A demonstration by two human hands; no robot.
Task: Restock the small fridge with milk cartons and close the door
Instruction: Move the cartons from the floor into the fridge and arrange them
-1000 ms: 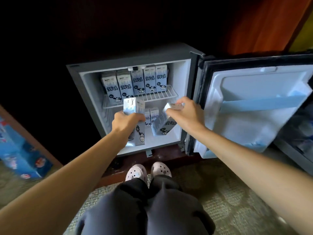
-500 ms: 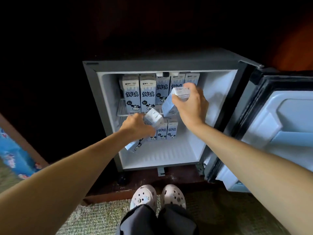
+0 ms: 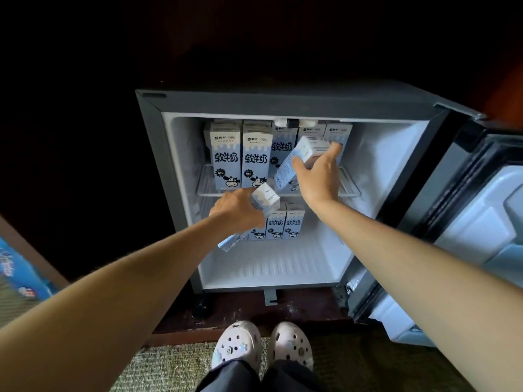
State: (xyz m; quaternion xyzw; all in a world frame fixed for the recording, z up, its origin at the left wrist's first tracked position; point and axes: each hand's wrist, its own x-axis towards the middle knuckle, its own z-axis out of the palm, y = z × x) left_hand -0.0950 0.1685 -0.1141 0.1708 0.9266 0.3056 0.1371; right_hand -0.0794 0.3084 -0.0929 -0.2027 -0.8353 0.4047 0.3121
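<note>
The small grey fridge [image 3: 283, 104] stands open, its door [image 3: 481, 210] swung to the right. Several blue-and-white milk cartons [image 3: 240, 157] stand in a row on the wire shelf [image 3: 351, 190]; three more [image 3: 285, 224] stand at the back of the fridge floor. My left hand [image 3: 237, 210] grips a tilted carton [image 3: 264, 199] just below the shelf's front edge. My right hand [image 3: 318, 176] holds another tilted carton [image 3: 297, 159] over the shelf, in front of the row's right end.
The white fridge floor [image 3: 271, 267] is bare in front of the lower cartons. A blue box [image 3: 19, 273] lies at the far left on the carpet. My two pale clogs [image 3: 263, 346] stand on the mat before the wooden base.
The view has closed in on the fridge. My right hand has pushed its carton deeper over the shelf; my left hand with its carton has shifted slightly inward under the shelf.
</note>
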